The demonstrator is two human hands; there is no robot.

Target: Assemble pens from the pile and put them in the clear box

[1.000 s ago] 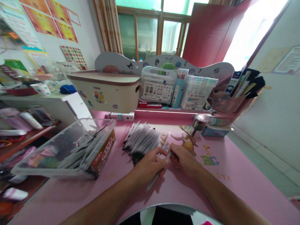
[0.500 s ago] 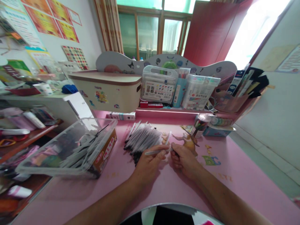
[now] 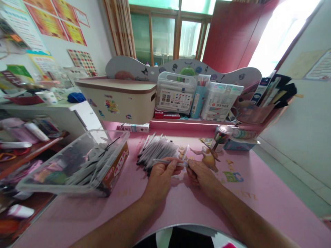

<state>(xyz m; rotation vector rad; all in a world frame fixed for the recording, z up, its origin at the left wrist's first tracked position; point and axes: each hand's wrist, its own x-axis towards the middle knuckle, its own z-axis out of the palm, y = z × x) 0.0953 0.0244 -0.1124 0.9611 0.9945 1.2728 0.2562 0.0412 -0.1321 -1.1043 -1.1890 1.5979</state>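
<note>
A pink desk (image 3: 279, 199) with a curved front edge fills most of the view, printed with cartoon figures and letters. At the back left of it, above the desktop, sits one cream box with a brown lid and bright stickers (image 3: 139, 105). On the left of the desk is one clear rectangular plastic tub with a brown label (image 3: 59, 188), part-filled with long grey-white sticks, too many to count. To the right of the cream box stand two clear plastic pen cases, one with a carrying handle (image 3: 176, 96) and one without (image 3: 222, 101), and between them one narrow blue pencil holder (image 3: 198, 101).

Near the desk's middle lies one heap of thin translucent sticks with black ends (image 3: 162, 148), too many to count, their black ends mostly toward the person and to the left.

Two bare hands meet just in front of the heap and to its right. The left hand (image 3: 160, 179) pinches one slender translucent plastic tube (image 3: 161, 161) between thumb and fingers. The tube's long axis runs nearly level from left to right, its right end slightly lower and pointing at the right hand (image 3: 203, 175). That hand's fingers curl inward beside this end; whether they grip anything is too small to tell. One loose whitish stick (image 3: 186, 151) slants away just beyond the fingertips.
</note>
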